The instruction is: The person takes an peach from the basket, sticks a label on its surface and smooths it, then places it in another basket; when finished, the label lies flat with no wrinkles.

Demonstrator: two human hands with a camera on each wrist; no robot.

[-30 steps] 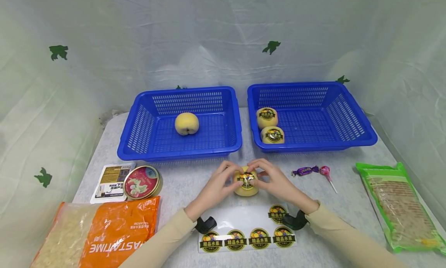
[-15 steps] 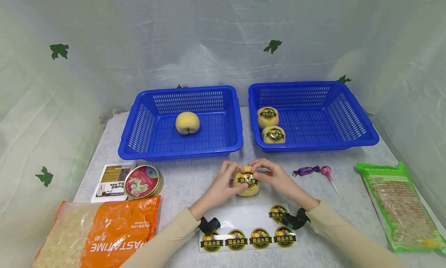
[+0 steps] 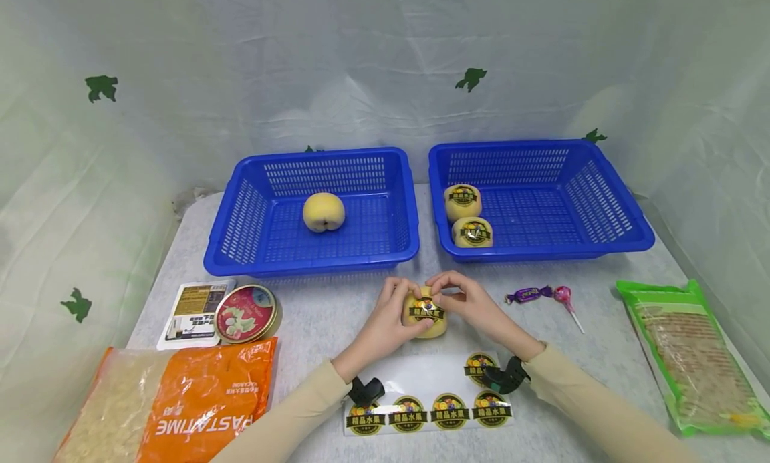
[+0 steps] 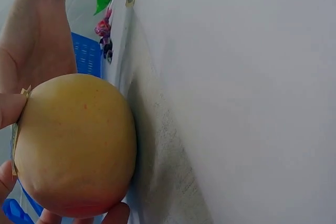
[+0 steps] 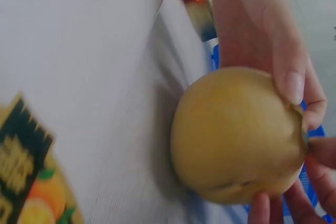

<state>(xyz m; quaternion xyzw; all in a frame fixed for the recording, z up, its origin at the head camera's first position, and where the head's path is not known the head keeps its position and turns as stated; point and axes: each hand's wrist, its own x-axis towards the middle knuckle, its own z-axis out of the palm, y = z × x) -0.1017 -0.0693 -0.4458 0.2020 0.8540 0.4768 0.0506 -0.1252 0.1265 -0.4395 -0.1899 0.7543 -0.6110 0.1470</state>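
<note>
A pale yellow peach sits on the table, a round black and gold fruit sticker on the side facing me. My left hand grips its left side, fingers curled behind and thumb at the sticker's lower edge. My right hand holds it from the right, index finger at the top and thumb at the sticker's right edge. In the left wrist view the peach has a red blush low down, and the sticker's rim stands slightly off the skin. The peach shows between both hands in the right wrist view.
A sticker sheet lies nearer me. Behind are two blue baskets, the left with one peach, the right with two stickered peaches. Tin and pasta bag left; candy, lollipop, green bag right.
The right thumb has moved off the sticker's middle to its right edge, and the left thumb has slid down to its lower edge. More of the sticker shows. The peach stays in place.
</note>
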